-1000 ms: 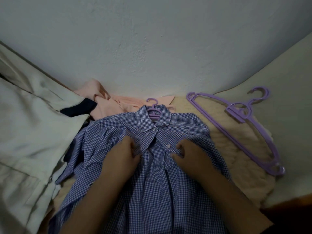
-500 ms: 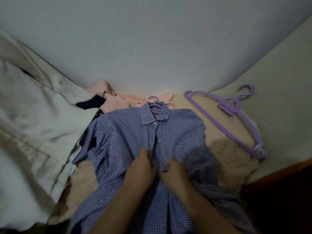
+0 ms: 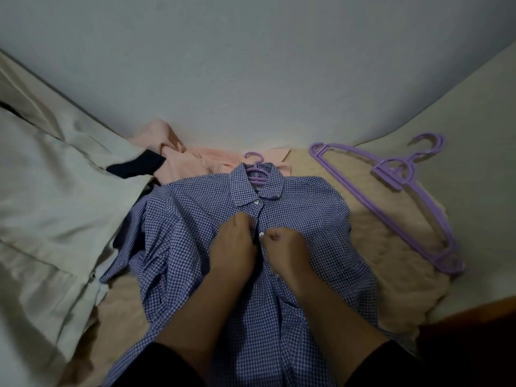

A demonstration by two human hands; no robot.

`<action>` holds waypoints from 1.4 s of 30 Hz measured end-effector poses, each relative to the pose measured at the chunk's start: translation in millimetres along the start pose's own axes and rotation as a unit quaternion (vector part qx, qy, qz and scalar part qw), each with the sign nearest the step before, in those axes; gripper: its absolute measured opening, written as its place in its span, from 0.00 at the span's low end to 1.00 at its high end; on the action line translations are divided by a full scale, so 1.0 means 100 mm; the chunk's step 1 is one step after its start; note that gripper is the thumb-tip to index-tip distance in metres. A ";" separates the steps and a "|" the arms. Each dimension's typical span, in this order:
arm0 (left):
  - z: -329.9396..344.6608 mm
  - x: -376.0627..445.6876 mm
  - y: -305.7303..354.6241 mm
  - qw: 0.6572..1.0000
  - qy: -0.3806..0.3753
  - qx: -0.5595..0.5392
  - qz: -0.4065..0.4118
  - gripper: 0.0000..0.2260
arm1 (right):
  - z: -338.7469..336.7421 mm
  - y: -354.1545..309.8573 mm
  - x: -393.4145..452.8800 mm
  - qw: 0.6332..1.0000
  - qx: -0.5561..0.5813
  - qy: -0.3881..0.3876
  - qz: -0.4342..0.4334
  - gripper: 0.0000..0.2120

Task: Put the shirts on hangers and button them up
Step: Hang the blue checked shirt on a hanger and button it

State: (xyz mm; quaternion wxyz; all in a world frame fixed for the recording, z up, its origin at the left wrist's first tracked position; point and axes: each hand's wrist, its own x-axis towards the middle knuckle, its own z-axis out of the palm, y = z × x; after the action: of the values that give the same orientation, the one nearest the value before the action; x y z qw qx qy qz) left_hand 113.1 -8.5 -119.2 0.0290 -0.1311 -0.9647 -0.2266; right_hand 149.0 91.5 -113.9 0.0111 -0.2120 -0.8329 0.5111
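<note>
Checked shirt (image 3: 195, 233) hangered, top button (image 3: 256, 202) closed; my left hand (image 3: 231, 247) and right hand (image 3: 282, 247) pinched the placket (second button pending); peach shirt (image 3: 195, 160) untouched.

No text, label or number can be read anywhere.

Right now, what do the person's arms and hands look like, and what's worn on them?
Both hands, the left hand and the right hand, are bare: no gloves, and no rings or watch that the dim picture shows. The forearms are uncovered too. Dark sleeves, black or near it, end partway up each forearm at the bottom of the frame, the left sleeve and the right sleeve. No markings are visible.
</note>
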 end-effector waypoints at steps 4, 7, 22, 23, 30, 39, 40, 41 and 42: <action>-0.01 0.03 -0.05 0.999 -0.002 -0.037 -0.012 0.06 | 0.06 0.01 0.11 1.000 -0.004 0.003 0.025 0.17; -0.07 0.02 -0.05 0.990 0.004 -0.131 -0.059 0.08 | 0.08 0.00 0.17 0.998 0.011 -0.002 0.059 0.17; -0.08 -0.01 -0.10 0.845 -0.010 -0.480 -0.235 0.12 | 0.04 -0.08 0.14 0.955 0.221 -0.059 0.187 0.08; -0.08 -0.01 -0.10 0.848 -0.010 -0.476 -0.231 0.12 | 0.03 -0.09 0.14 0.958 0.218 -0.056 0.179 0.08; -0.08 -0.04 -0.10 0.839 -0.015 -0.496 -0.224 0.13 | 0.00 -0.14 0.11 0.966 0.203 -0.045 0.153 0.05; -0.04 -0.02 -0.11 0.822 -0.033 -0.525 -0.216 0.08 | 0.00 -0.07 0.12 0.978 0.171 -0.052 0.107 0.10; -0.04 -0.02 -0.10 0.821 -0.037 -0.528 -0.213 0.08 | 0.00 -0.06 0.11 0.981 0.168 -0.043 0.089 0.08; -0.04 -0.03 -0.10 0.820 -0.041 -0.531 -0.209 0.10 | 0.01 -0.05 0.10 0.983 0.166 -0.034 0.072 0.07; -0.04 -0.04 -0.09 0.820 -0.046 -0.532 -0.205 0.11 | 0.02 -0.03 0.09 0.985 0.164 -0.026 0.055 0.06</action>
State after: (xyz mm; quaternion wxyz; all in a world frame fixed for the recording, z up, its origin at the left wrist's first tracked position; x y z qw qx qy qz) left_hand 114.2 -18.9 -120.2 -0.1363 0.0643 -0.6988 -0.6992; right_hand 138.8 91.8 -113.9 -0.0042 -0.2399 -0.7246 0.6460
